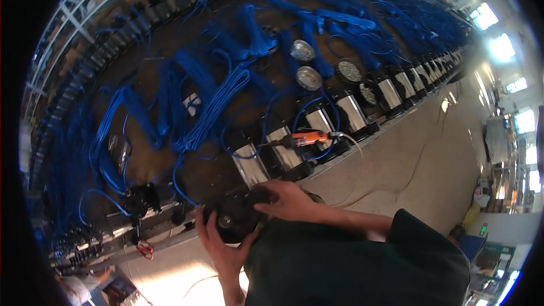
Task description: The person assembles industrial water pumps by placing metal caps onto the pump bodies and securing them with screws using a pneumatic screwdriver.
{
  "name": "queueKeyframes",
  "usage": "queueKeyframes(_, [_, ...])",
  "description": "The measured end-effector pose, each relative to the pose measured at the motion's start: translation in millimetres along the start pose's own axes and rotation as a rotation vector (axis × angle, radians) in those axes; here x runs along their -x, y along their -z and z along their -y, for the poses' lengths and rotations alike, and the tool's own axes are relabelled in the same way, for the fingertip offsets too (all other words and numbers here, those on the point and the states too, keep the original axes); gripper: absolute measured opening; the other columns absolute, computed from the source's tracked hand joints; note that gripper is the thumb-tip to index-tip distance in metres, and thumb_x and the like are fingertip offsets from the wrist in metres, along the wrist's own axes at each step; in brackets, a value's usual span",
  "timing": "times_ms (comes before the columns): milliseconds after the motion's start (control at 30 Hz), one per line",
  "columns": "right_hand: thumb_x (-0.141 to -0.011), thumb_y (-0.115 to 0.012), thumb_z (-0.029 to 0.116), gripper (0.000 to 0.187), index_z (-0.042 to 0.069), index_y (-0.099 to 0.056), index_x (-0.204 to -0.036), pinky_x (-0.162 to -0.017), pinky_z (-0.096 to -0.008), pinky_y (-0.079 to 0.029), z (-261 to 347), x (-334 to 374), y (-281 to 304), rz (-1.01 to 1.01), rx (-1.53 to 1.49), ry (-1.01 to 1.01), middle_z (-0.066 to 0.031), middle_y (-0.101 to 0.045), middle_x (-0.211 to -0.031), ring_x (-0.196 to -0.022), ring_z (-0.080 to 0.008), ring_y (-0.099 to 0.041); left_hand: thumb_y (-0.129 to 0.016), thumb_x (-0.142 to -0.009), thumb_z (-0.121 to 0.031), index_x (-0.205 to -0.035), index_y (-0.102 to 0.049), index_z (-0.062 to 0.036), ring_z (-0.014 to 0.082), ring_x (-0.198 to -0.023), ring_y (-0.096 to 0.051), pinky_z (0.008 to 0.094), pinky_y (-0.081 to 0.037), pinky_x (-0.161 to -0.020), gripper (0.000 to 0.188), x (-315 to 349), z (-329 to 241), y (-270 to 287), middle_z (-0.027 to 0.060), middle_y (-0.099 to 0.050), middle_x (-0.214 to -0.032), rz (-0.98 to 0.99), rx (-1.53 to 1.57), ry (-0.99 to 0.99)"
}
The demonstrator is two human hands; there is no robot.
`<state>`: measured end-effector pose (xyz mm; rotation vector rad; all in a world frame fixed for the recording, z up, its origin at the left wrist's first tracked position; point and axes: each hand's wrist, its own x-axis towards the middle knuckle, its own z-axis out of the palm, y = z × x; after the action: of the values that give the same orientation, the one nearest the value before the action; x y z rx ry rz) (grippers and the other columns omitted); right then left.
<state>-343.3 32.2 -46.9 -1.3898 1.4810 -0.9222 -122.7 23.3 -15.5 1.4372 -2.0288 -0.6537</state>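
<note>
Fingers of the left hand and right hand clasp a round black part between them, near a silver cylinder. Handling appears under way; what is fastened or remaining cannot be told. Beyond the right fingers, an orange screwdriver is unheld.

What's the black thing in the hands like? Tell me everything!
The black thing looks rounded and dull, possibly plastic, with a small shiny spot on its upturned face. It's by the edge of the bench. The left grip wraps its left and lower sides; the right grip pinches a dark piece at its upper right, possibly joined.
</note>
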Motion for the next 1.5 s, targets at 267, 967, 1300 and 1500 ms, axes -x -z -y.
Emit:
queueKeyframes(267, [-0.082,-0.07,0.017,0.016,0.005,-0.07,-0.092,-0.066,-0.0312,-0.053,-54.7,-32.7,131.5,-0.443,0.173,0.057,-0.0108,-0.068,-0.078,-0.072,-0.0192,-0.067,-0.068,-0.085,-0.026,-0.124,-0.05,0.004,0.0294,-0.119,-0.049,0.0412,-0.037,-0.102,0.052,3.8,-12.2,38.2,0.0167,-0.054,-0.126,-0.352,-0.012,-0.014])
queueKeyframes(967, [-0.067,-0.078,0.026,0.025,0.005,-0.07,-0.077,-0.067,-0.0407,-0.054,-326.0,-52.4,436.8,-0.458,0.919,-0.419,-0.0179,-0.066,-0.069,-0.07,-0.0344,-0.066,-0.068,-0.074,0.002,-0.081,-0.063,0.0027,0.0274,-0.066,-0.061,0.0308,-0.049,-0.062,0.01,-41.6,-146.8,-93.3,0.0139,-0.064,-0.076,-0.005,0.383,-0.141])
queueKeyframes(1300, [-0.072,-0.072,0.024,0.021,0.01,-0.07,-0.087,-0.075,-0.0439,-0.054,-286.0,-128.5,439.4,-0.466,0.978,-0.244,-0.0158,-0.069,-0.086,-0.083,-0.0357,-0.066,-0.069,-0.076,0.002,-0.087,-0.065,-0.0006,0.0254,-0.072,-0.063,0.0306,-0.05,-0.064,0.012,-41.2,-172.7,-136.2,0.0114,-0.066,-0.082,0.258,0.411,-0.002])
queueKeyframes(1500, [-0.069,-0.071,0.019,0.022,0.01,-0.073,-0.089,-0.08,-0.0441,-0.054,-328.5,-169.6,437.9,-0.256,1.091,-0.272,-0.0191,-0.068,-0.086,-0.086,-0.0362,-0.066,-0.067,-0.082,0.0,-0.089,-0.064,0.002,0.019,-0.074,-0.064,0.0276,-0.051,-0.069,0.008,-32.9,-172.4,-161.2,0.0104,-0.066,-0.082,0.343,0.416,0.036])
